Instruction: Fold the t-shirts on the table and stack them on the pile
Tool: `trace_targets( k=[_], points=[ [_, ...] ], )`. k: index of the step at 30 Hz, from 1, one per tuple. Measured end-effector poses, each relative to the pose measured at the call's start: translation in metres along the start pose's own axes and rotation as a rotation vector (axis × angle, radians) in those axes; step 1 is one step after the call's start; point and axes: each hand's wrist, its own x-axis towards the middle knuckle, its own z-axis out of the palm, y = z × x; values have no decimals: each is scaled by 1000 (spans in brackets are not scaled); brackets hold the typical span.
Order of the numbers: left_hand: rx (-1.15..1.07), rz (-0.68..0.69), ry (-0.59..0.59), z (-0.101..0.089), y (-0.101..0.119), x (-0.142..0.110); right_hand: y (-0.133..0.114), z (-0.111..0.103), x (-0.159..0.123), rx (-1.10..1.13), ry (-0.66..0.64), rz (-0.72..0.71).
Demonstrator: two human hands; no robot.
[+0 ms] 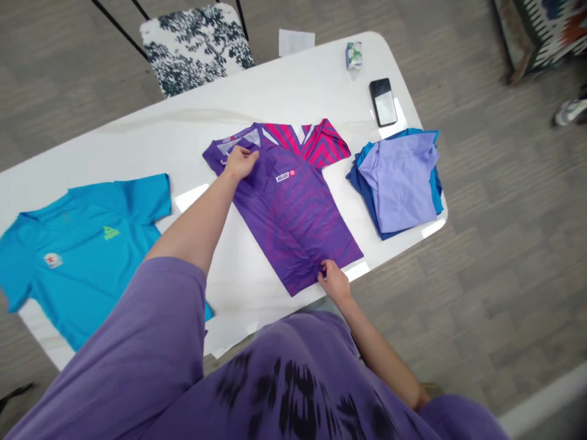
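A person in a purple top leans over a white worktop point(293, 85) where a purple jersey point(293, 208) with pink chevrons lies partly folded at the middle, its left side already turned in over the front. The left hand point(239, 162) rests near the collar, fingers curled onto the folded shoulder edge and pinching or pressing the cloth; the exact grip cannot be told. The right hand point(334, 280) is at the bottom hem near the worktop's front edge, fingertips pressed down on the fabric. The jersey looks like thin, slick sports knit: light, limp and apt to slide on the glossy surface, so it is probably best taken at the shoulder seam and the hem, where the two hands now sit, and kept flat while moved. To the left a blue shirt point(82, 244) lies spread, part of it hanging over the edge. To the right sits a stack point(398, 180) of folded lilac and blue garments, with a phone point(383, 101) and a small packet point(353, 55) beyond it. A patterned chair point(195, 46) stands at the far side.
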Motion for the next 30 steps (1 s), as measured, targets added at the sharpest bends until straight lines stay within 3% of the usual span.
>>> trace_targets(
  k=[3,7,10,12,15,18,21,24,26,30],
  points=[
    [275,191,-79,23,-4,-24,-2,-8,12,-156,-10,-115],
    [503,280,-152,30,8,-49,-14,-15,27,-254,-149,-157],
    [625,282,-196,36,37,-48,-15,-25,32,-262,-179,-158],
    [626,333,-236,50,68,-39,-6,-39,33,-215,-124,-157],
    [537,485,-272,91,126,-20,24,-73,36,-137,33,-87],
    [508,646,-347,151,185,1,69,-112,48,-83,195,42],
    [597,751,-464,212,225,20,113,-141,63,-75,287,167],
    [821,833,-577,261,241,35,142,-151,76,-98,278,218],
    [934,859,-649,284,242,43,152,-149,80,-100,242,203],
    [968,824,-706,304,237,50,158,-138,83,-97,201,123]
  ],
)
